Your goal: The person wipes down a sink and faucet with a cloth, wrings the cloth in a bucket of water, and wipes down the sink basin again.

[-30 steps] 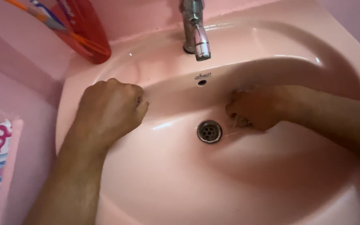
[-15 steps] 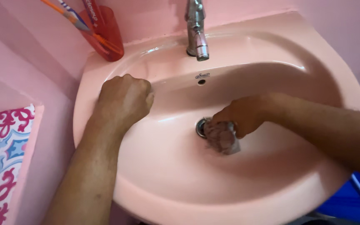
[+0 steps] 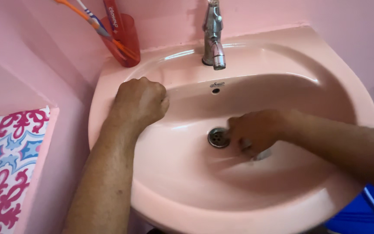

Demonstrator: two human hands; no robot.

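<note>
Two hands over a pink sink, seen from above. Left hand at about 10 o'clock from the drain, curled into a tight fist, knuckles pressed on the sink's inner rim, nothing visible inside the fist. Right hand just at 3 o'clock of the drain, low in the bowl, fingers bent down and closed over a small greyish scrub pad; only a pale corner of the pad peeking out below the hand, blurred, so shape hard to tell. Pad against the bowl's bottom, right beside the drain, not on it. Forearm stretched in from 3 o'clock across the bowl.

At 12 o'clock, a chrome tap upright on the back ledge, spout over the basin, small overflow hole just under it. At 11 o'clock, on the ledge corner against the pink wall, a red translucent cup with an orange toothbrush and a red tube leaning out toward 10 o'clock. At 8 o'clock, well apart from the sink, a patterned cloth in pink, white and blue. At 4 o'clock, below the sink's edge, part of a blue container.
</note>
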